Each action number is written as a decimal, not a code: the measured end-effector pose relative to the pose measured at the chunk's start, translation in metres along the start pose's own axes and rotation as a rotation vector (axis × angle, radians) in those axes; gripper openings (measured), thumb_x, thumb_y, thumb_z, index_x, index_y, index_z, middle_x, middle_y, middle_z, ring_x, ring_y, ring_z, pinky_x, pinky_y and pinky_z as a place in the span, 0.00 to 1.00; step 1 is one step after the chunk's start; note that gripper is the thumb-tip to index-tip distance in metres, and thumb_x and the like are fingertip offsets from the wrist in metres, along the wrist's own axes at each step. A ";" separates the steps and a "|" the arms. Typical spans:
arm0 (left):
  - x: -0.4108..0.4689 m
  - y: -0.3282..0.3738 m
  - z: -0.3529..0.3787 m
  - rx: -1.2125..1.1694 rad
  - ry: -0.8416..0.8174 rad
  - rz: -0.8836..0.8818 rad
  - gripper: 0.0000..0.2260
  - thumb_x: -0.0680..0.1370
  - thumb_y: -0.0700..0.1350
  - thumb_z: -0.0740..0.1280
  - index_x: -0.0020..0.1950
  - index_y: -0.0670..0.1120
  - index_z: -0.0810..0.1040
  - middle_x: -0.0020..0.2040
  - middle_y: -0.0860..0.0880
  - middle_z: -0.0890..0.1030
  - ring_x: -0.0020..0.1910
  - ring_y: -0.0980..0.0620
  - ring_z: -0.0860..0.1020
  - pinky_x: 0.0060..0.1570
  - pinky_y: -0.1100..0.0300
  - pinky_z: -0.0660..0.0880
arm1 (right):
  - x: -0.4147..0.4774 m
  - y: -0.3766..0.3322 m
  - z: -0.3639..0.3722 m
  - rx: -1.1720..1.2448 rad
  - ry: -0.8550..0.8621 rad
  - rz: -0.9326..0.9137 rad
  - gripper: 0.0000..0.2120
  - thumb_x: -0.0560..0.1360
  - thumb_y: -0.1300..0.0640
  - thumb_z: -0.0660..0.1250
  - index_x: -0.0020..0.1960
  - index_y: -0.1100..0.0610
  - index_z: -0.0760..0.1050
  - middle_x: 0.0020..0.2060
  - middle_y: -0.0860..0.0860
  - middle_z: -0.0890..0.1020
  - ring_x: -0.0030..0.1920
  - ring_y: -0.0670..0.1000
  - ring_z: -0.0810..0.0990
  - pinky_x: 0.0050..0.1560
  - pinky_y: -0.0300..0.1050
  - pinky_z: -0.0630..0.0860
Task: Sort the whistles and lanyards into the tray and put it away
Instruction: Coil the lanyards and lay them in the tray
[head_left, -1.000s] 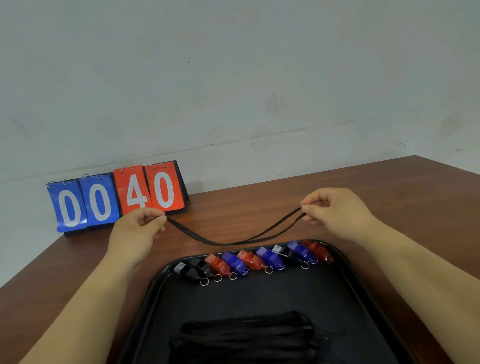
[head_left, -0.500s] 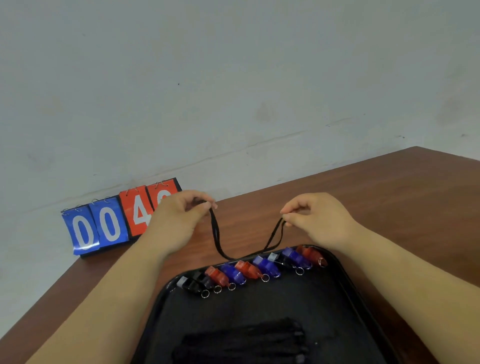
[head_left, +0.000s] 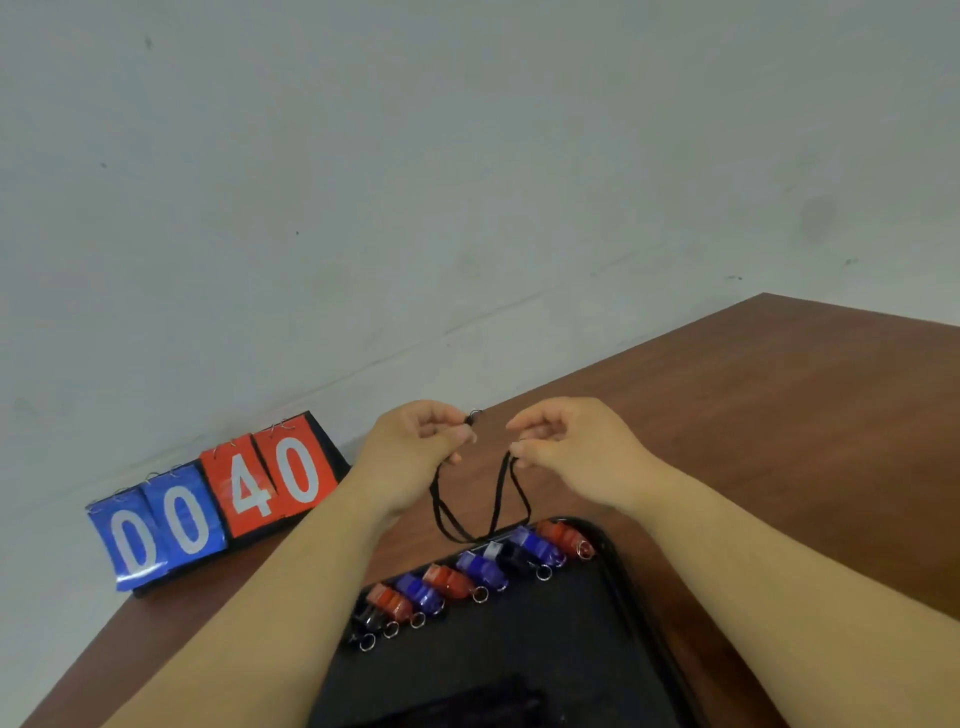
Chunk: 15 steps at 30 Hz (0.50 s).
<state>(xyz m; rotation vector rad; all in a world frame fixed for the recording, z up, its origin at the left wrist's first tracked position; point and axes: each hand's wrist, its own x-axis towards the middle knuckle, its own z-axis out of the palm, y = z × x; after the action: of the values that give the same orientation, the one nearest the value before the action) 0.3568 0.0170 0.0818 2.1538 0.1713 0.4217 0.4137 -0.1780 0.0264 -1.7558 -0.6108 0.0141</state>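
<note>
Right, from my seat the whole thing turns on how the lanyard (head_left: 497, 493) hangs. Both hands are raised close together over the far end of the tray (head_left: 545, 649), nearly level with each other and with only a small gap between them. The left hand (head_left: 415, 447) pinches one end, and what looks like the small clip (head_left: 474, 415) pokes out above its fingertips. The right hand (head_left: 566, 447) pinches the other end between thumb and curled fingers. Between them the cord drops in a narrow doubled U, so its long axis runs straight down rather than across. The bottom of the loop hangs just above the row of whistles (head_left: 480, 566) lined up along the tray's far edge; whether it touches them I cannot tell

The dark heap at the near end of the tray, which I take to be the pile of lanyards (head_left: 467, 706), lies towards me, under the forearms and well back from the hanging loop. So I judge the coming move to be a draw backwards and down, not sideways. Neither hand is clearly nearer the heap, and both would travel together. The risk I see is the loop dragging through the whistles and knocking the row askew, so I would lift it clear first. The scoreboard (head_left: 218, 504) on the surface (head_left: 779, 415) to the left is well out of the way
</note>
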 end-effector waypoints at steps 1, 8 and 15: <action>0.000 0.001 0.003 0.008 -0.002 -0.003 0.03 0.80 0.39 0.71 0.52 0.45 0.83 0.42 0.49 0.87 0.34 0.58 0.79 0.37 0.65 0.77 | -0.001 -0.001 -0.001 0.026 -0.017 0.002 0.11 0.76 0.55 0.74 0.57 0.47 0.82 0.41 0.45 0.88 0.44 0.40 0.85 0.51 0.40 0.79; 0.001 0.000 0.013 0.011 -0.048 -0.013 0.05 0.79 0.42 0.73 0.49 0.51 0.86 0.38 0.54 0.85 0.36 0.56 0.77 0.38 0.61 0.73 | -0.004 -0.004 -0.003 0.110 -0.063 -0.019 0.15 0.76 0.56 0.74 0.61 0.48 0.79 0.42 0.48 0.88 0.44 0.44 0.87 0.56 0.45 0.81; 0.005 0.002 0.019 0.005 -0.047 0.004 0.04 0.76 0.43 0.75 0.46 0.49 0.82 0.34 0.52 0.83 0.33 0.56 0.76 0.39 0.59 0.71 | -0.002 0.001 -0.003 0.133 -0.068 -0.007 0.13 0.76 0.57 0.74 0.59 0.50 0.80 0.42 0.51 0.88 0.45 0.47 0.87 0.59 0.51 0.82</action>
<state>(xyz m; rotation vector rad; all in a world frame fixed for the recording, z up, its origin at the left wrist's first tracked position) 0.3682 0.0023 0.0740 2.1674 0.1413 0.3733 0.4129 -0.1817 0.0258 -1.6299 -0.6502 0.1076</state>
